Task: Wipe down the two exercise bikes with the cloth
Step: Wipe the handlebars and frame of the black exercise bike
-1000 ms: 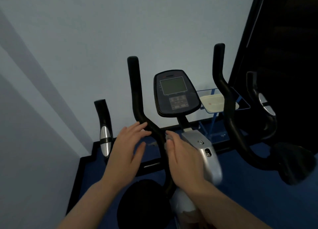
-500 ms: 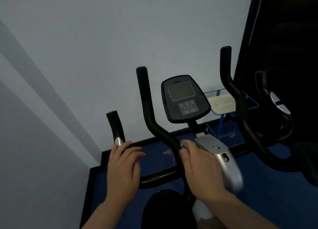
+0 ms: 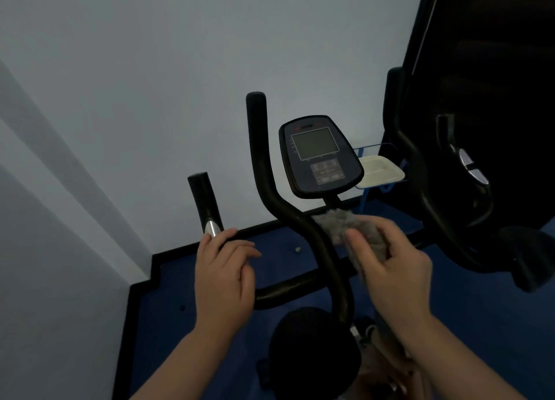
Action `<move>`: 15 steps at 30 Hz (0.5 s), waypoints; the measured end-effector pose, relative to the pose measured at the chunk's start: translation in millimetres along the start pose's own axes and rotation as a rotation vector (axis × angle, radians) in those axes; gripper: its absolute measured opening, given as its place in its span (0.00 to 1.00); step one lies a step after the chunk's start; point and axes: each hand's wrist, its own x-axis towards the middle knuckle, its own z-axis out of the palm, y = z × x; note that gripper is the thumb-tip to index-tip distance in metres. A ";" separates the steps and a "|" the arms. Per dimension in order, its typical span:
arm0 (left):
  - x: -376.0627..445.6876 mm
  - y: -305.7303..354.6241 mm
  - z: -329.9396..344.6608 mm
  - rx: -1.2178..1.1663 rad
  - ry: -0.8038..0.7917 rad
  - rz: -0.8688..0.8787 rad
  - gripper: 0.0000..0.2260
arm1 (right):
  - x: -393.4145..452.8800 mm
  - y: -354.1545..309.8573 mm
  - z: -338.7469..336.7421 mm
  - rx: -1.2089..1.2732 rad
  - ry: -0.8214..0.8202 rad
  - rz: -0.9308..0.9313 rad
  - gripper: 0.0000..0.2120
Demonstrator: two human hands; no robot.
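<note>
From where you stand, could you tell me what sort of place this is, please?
Probably a small home or hotel gym: an exercise bike's console and handlebars against a bare wall, a blue padded floor, and a second machine right beside.

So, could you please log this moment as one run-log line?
right hand: presses cloth on bike below console | left hand: rests on handlebar | stage: wiping
</note>
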 end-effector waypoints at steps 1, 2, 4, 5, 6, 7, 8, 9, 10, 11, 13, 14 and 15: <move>-0.6 0.8 0.8 -0.017 0.004 -0.008 0.15 | 1.4 -5.1 3.5 0.001 -0.041 -0.074 0.11; -1.4 2.1 1.8 -0.037 0.016 -0.030 0.14 | 2.7 -9.4 8.2 -0.032 -0.107 -0.173 0.12; -3.7 5.3 4.2 -0.114 0.069 -0.141 0.15 | 3.0 -13.0 18.0 -0.121 -0.260 -0.410 0.14; -4.8 7.2 4.9 -0.180 0.096 -0.223 0.16 | 2.9 -13.4 21.2 -0.152 -0.332 -0.510 0.14; -5.5 8.7 5.4 -0.247 0.111 -0.293 0.18 | 3.3 -12.4 22.6 -0.180 -0.399 -0.594 0.14; -6.2 9.2 6.0 -0.295 0.110 -0.336 0.20 | 3.6 -9.7 22.7 -0.211 -0.469 -0.668 0.13; -7.1 8.8 6.3 -0.320 0.097 -0.354 0.21 | 4.9 -7.2 20.6 -0.247 -0.549 -0.730 0.14; -7.9 8.0 6.2 -0.329 0.081 -0.356 0.22 | 7.4 -4.3 16.9 -0.286 -0.637 -0.780 0.15; -8.7 7.2 5.8 -0.330 0.069 -0.350 0.22 | 11.5 -0.1 11.4 -0.327 -0.729 -0.822 0.18; -9.1 6.7 5.2 -0.329 0.063 -0.341 0.22 | 17.0 5.2 5.5 -0.380 -0.814 -0.865 0.20; -9.9 6.4 4.4 -0.328 0.057 -0.333 0.23 | 25.8 13.4 -2.1 -0.505 -0.896 -0.953 0.23; -10.2 6.5 4.5 -0.327 0.058 -0.336 0.23 | 26.8 14.7 -2.2 -0.549 -0.898 -0.975 0.23; -10.6 6.7 5.0 -0.321 0.060 -0.342 0.23 | 26.1 13.3 0.6 -0.573 -0.900 -0.974 0.23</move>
